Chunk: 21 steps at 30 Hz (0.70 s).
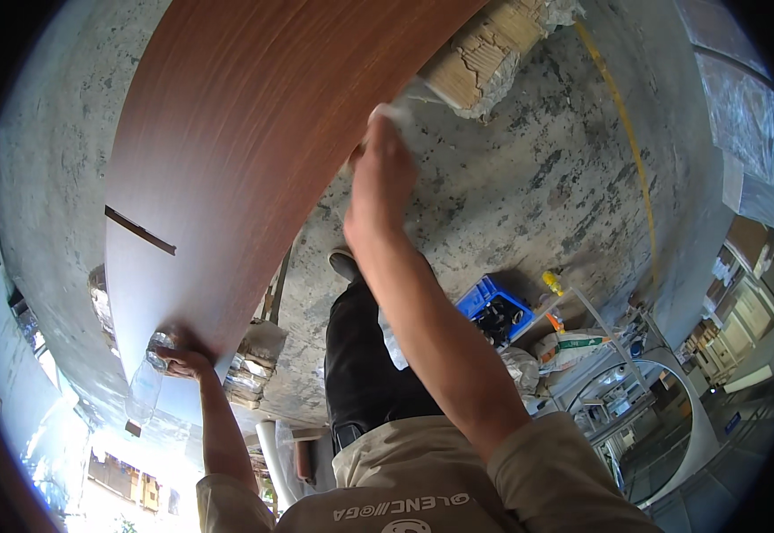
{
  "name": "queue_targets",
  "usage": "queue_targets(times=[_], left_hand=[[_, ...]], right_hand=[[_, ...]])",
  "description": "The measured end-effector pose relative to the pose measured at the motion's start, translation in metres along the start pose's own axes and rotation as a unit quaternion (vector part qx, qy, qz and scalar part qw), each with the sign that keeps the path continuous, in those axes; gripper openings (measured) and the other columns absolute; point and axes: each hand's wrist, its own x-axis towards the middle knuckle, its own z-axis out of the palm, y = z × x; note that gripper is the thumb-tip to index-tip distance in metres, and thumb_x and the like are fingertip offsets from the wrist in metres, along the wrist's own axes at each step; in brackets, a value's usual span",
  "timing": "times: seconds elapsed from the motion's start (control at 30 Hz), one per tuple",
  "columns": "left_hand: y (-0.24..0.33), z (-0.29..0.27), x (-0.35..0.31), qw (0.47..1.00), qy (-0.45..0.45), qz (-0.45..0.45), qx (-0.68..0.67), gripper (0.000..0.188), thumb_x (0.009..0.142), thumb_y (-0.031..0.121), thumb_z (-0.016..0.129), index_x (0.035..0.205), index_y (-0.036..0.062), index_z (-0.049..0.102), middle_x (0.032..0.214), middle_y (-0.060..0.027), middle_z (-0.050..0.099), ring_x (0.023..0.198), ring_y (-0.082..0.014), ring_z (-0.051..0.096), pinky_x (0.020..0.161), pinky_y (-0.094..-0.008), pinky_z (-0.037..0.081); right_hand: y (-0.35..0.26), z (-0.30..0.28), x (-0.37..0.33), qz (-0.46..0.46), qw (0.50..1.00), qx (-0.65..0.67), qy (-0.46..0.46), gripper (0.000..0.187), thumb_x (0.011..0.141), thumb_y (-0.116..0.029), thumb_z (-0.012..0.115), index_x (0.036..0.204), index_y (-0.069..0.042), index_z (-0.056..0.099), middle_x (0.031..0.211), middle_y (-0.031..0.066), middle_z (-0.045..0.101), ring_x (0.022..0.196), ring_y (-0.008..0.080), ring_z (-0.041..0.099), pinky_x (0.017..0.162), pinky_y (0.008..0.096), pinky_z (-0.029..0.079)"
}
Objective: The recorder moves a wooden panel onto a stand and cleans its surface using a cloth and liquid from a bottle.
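A long reddish-brown wood-grain panel (254, 133) stretches from the far edge toward my lower left, with a narrow dark slot (141, 230) at its left side. At the panel's near end, my left hand (184, 362) is closed around a clear plastic bottle (144, 391), which hangs tilted. My right hand (382, 169) is at the panel's right edge, its fingers curled and smeared by motion. Something whitish (396, 114) shows at those fingers, too blurred to name.
Torn, plastic-wrapped cardboard (484, 53) lies by the panel's far right edge. Wrapped bundles (258, 360) sit under its near end. To my right are a blue crate (494, 311) with dark items, a sack (569, 348) and a large round frame (693, 435). A yellow line (631, 133) crosses the concrete floor.
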Motion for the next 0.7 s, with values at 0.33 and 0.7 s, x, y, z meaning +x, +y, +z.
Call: queue_targets(times=[0.33,0.7], left_hand=[[0.011,0.006,-0.010,0.999,-0.014,-0.041,0.019,0.097,0.100,0.073,0.022,0.130,-0.0097,0.062,0.130,-0.0310,0.062,0.121,-0.0446,0.058,0.104,-0.0590,0.041],[-0.026,-0.006,0.019,0.996,-0.037,-0.073,-0.042,0.091,0.102,0.070,0.026,0.128,-0.0081,0.064,0.128,-0.0299,0.064,0.122,-0.0452,0.057,0.104,-0.0584,0.041]], right_hand=[[-0.037,0.014,0.042,-0.062,0.997,0.030,0.035,0.036,0.100,-0.036,0.064,0.100,-0.001,0.071,0.098,0.0012,0.064,0.094,0.0115,0.055,0.089,0.0285,0.044],[-0.032,0.016,0.039,0.020,0.999,0.024,-0.014,0.048,0.098,-0.039,0.065,0.127,-0.001,0.057,0.118,0.0059,0.063,0.095,0.0148,0.063,0.080,0.0311,0.048]])
